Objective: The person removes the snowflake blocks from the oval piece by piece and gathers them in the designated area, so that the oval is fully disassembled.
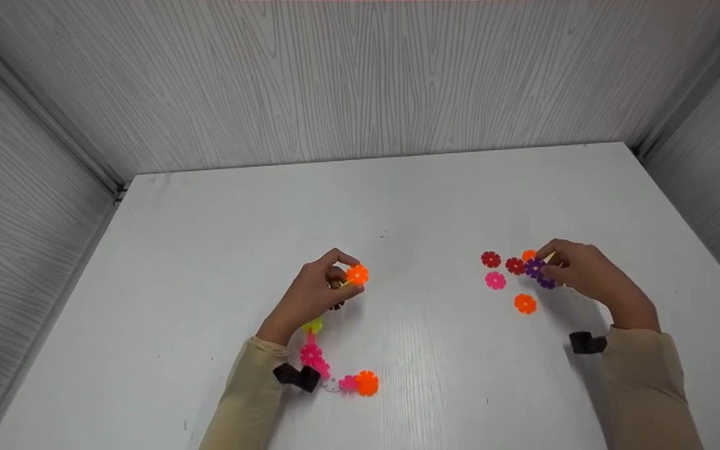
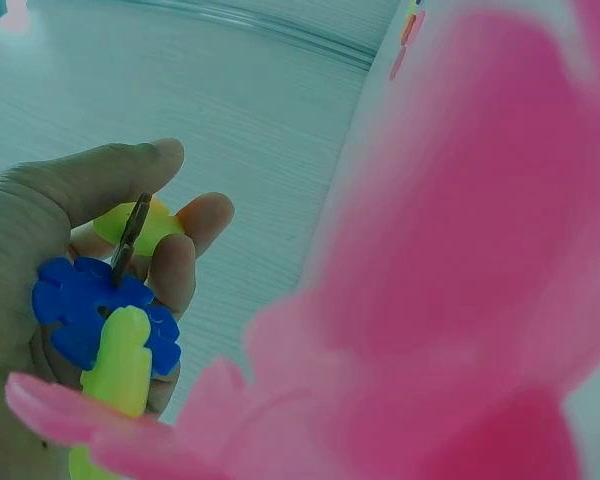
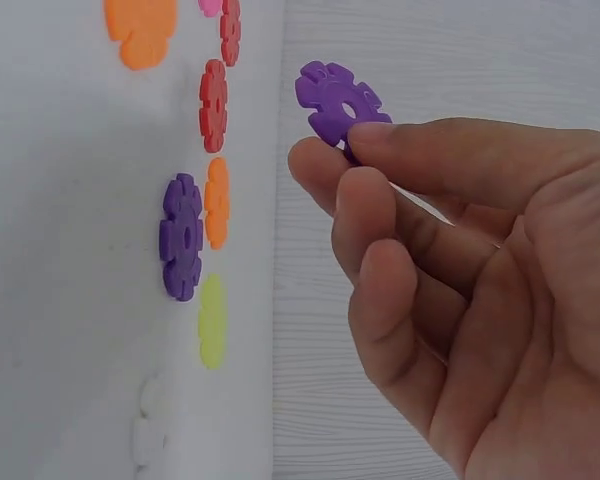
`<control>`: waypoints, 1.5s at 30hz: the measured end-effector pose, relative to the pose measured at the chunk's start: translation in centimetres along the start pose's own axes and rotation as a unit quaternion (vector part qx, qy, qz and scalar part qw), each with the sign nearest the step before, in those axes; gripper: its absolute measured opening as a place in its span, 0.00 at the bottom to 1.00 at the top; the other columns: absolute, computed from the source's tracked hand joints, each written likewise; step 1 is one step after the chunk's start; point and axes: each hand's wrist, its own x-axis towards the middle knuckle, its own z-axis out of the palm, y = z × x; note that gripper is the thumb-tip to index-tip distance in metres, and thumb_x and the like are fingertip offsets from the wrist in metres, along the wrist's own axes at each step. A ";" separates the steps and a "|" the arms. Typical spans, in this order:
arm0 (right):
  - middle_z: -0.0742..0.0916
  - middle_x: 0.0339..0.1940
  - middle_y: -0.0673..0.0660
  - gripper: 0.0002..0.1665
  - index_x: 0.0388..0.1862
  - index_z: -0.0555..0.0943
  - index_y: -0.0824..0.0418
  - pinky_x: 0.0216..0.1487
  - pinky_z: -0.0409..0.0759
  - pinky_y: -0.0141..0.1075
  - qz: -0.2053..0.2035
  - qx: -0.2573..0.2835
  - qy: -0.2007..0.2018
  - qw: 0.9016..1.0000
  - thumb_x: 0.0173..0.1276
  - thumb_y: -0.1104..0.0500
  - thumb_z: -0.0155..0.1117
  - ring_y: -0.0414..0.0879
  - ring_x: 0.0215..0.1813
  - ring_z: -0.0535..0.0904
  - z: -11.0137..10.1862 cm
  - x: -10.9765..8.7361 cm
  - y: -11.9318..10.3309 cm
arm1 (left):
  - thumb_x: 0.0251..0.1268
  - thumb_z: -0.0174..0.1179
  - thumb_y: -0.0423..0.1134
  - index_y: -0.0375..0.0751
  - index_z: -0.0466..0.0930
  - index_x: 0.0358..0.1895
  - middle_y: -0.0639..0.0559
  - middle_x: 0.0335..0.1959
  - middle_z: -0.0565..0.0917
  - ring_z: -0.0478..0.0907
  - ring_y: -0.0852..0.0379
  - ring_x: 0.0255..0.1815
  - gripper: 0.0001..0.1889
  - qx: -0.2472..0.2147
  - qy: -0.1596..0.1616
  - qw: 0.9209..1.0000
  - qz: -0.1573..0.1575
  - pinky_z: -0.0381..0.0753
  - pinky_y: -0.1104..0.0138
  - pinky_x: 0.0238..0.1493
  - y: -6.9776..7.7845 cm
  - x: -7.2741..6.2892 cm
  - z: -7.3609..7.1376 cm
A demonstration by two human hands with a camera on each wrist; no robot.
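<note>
My left hand (image 1: 316, 290) grips a chain of interlocked notched plastic discs near one end, where an orange disc (image 1: 357, 274) sticks out past the fingertips. In the left wrist view a blue disc (image 2: 65, 305) and a yellow-green disc (image 2: 120, 370) of the chain lie by the palm, and a blurred pink disc (image 2: 450, 200) fills the right side. Pink discs (image 1: 311, 355) continue below the wrist to another orange disc (image 1: 367, 383). My right hand (image 1: 585, 272) pinches a purple disc (image 3: 330, 95) between thumb and forefinger, raised above the loose discs.
Around the right hand lie loose discs: two red ones (image 1: 490, 259), a pink one (image 1: 495, 280), an orange one (image 1: 525, 304), another purple one (image 3: 183, 240), a yellow one (image 3: 212, 320) and a clear one (image 3: 148, 430). Grey wood-grain panels (image 1: 360, 81) stand behind and beside the white table (image 1: 241, 212).
</note>
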 end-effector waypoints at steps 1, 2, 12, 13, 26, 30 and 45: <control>0.84 0.43 0.64 0.17 0.55 0.75 0.65 0.41 0.81 0.40 0.000 0.003 -0.004 1.000 0.71 0.60 0.55 0.49 0.40 0.81 0.1 0.1 0.1 | 0.60 0.66 0.42 0.49 0.74 0.55 0.47 0.33 0.84 0.74 0.57 0.22 0.20 0.004 -0.003 1.000 0.002 0.76 0.68 0.29 0.0 0.0 0.0; 0.84 0.42 0.63 0.17 0.55 0.75 0.65 0.41 0.80 0.40 0.002 0.005 -0.009 1.000 0.71 0.60 0.55 0.48 0.39 0.81 0.1 0.1 0.2 | 0.60 0.66 0.41 0.50 0.74 0.55 0.47 0.33 0.84 0.74 0.56 0.22 0.19 0.007 -0.006 1.000 0.004 0.76 0.68 0.29 0.0 0.0 0.1; 0.84 0.37 0.61 0.15 0.53 0.76 0.66 0.39 0.80 0.38 0.003 0.007 -0.036 0.999 0.70 0.61 0.53 0.48 0.36 0.78 0.6 0.5 0.9 | 0.62 0.65 0.41 0.55 0.77 0.55 0.51 0.36 0.83 0.74 0.56 0.34 0.18 0.034 -0.046 0.998 0.010 0.73 0.67 0.35 -0.2 -0.1 0.4; 0.84 0.38 0.61 0.15 0.53 0.76 0.65 0.39 0.80 0.38 0.003 0.006 -0.037 0.999 0.70 0.61 0.53 0.48 0.36 0.78 0.6 0.5 0.9 | 0.62 0.65 0.41 0.55 0.77 0.56 0.51 0.36 0.83 0.75 0.56 0.35 0.18 0.036 -0.050 0.998 0.011 0.74 0.67 0.35 -0.1 -0.1 0.5; 0.83 0.41 0.63 0.16 0.54 0.77 0.65 0.39 0.79 0.36 0.010 0.000 -0.051 0.999 0.71 0.62 0.51 0.47 0.37 0.78 1.1 0.7 1.2 | 0.62 0.64 0.42 0.56 0.78 0.56 0.53 0.38 0.84 0.77 0.57 0.38 0.18 0.053 -0.064 0.996 0.011 0.77 0.66 0.41 -0.2 -0.1 0.7; 0.83 0.45 0.66 0.16 0.55 0.78 0.65 0.42 0.81 0.38 0.013 0.001 -0.054 0.998 0.71 0.63 0.52 0.48 0.40 0.78 1.2 0.7 1.1 | 0.62 0.64 0.42 0.56 0.78 0.56 0.53 0.38 0.84 0.77 0.57 0.38 0.18 0.056 -0.064 0.996 0.011 0.78 0.65 0.41 -0.2 -0.1 0.6; 0.84 0.44 0.62 0.22 0.64 0.73 0.61 0.41 0.77 0.37 0.013 -0.010 -0.047 0.999 0.72 0.57 0.53 0.48 0.40 0.78 0.8 0.6 0.2 | 0.64 0.62 0.41 0.56 0.78 0.58 0.53 0.38 0.83 0.77 0.57 0.39 0.18 0.060 -0.087 0.994 0.004 0.76 0.65 0.42 0.0 -0.1 0.7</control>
